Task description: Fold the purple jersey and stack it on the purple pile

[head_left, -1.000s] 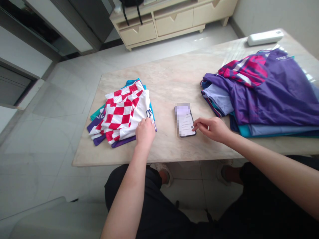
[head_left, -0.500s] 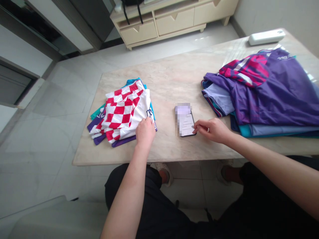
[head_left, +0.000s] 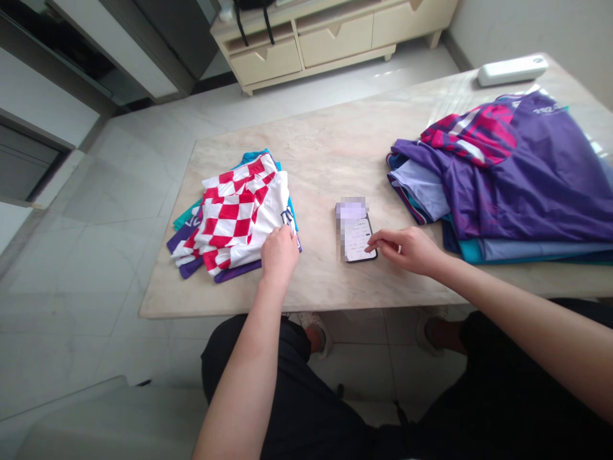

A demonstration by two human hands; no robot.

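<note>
A smartphone (head_left: 358,239) lies flat on the table with its screen lit; part of it is blurred out. The index finger of my right hand (head_left: 405,248) reaches to the phone's lower right part, its other fingers loosely bent and holding nothing. My left hand (head_left: 280,250) rests with curled fingers at the right edge of a folded red-and-white checkered shirt (head_left: 230,220). What those fingers hold, if anything, is hidden. That shirt tops a small stack, with purple and teal cloth showing beneath it.
On the right, a larger pile of jerseys has a purple jersey (head_left: 531,185) on top. A white oblong device (head_left: 512,70) sits at the table's (head_left: 335,147) far right corner. Beyond the table stands a cream low cabinet (head_left: 335,41). My legs are under the near edge.
My right index finger has shifted slightly left over the phone, and the screen shows different content. My left hand and both clothing piles have stayed put.
</note>
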